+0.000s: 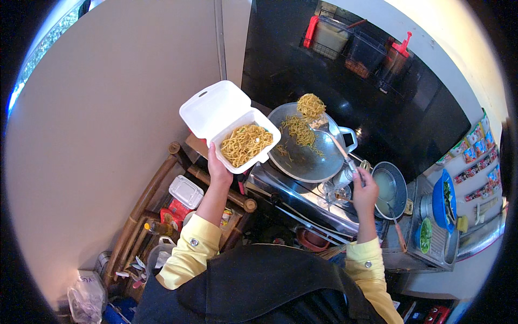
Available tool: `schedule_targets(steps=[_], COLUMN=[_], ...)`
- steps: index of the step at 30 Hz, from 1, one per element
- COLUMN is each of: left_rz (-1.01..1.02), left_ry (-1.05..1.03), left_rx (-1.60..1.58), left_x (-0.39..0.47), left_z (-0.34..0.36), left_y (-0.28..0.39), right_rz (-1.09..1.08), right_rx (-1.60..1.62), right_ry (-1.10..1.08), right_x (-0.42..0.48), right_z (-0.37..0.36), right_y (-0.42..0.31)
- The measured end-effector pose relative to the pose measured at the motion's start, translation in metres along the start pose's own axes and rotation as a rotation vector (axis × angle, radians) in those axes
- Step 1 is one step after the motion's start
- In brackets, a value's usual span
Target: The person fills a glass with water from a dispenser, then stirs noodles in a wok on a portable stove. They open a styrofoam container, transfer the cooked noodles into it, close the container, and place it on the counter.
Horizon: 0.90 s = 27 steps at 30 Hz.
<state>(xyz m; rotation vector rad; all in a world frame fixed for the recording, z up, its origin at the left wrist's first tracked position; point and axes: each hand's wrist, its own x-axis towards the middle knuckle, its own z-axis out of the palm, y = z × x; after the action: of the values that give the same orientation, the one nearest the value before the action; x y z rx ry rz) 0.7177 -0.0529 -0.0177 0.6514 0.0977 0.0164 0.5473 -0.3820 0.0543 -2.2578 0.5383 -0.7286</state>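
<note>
My left hand [219, 166] holds up a white foam takeaway box [215, 106] from beneath, its lid folded back. Cooked noodles [246, 146] fill the box's lower half. In my right hand [365, 185] is the handle of a metal spatula [334, 141], whose blade is over the wok. A clump of noodles [311, 106] sits at the spatula's far end, above the wok's back rim. Inside the wide metal wok [323, 162] lie more noodles [300, 131] and loose strands. The box is to the wok's left, at about its rim.
The wok stands on a gas stove [299, 202]. Right of it are a pan of cloudy liquid [384, 184], a blue basin of greens [443, 202] and a bowl of chopped greens [425, 235]. A bamboo rack [139, 214] stands at left. Wire-held containers [330, 38] hang behind.
</note>
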Motion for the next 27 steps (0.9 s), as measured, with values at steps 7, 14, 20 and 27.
schedule_targets(steps=[7, 14, 20, 27], left_rz=[-0.109, -0.171, -0.209, -0.152], left_ry=[-0.049, -0.038, 0.056, -0.046], left_rx=[-0.024, -0.056, -0.021, -0.014], left_x=[-0.004, -0.016, -0.034, -0.034], left_z=[0.038, 0.04, 0.039, 0.026], left_y=[-0.013, -0.023, -0.007, -0.001], right_rz=[-0.298, -0.659, -0.805, -0.853], right_rx=[-0.035, -0.413, -0.56, -0.541], right_ry=[-0.029, -0.055, 0.056, 0.131], right_x=[0.014, -0.008, -0.012, 0.002], right_z=[-0.056, -0.047, -0.052, -0.067], right_y=[-0.049, -0.067, -0.071, -0.082])
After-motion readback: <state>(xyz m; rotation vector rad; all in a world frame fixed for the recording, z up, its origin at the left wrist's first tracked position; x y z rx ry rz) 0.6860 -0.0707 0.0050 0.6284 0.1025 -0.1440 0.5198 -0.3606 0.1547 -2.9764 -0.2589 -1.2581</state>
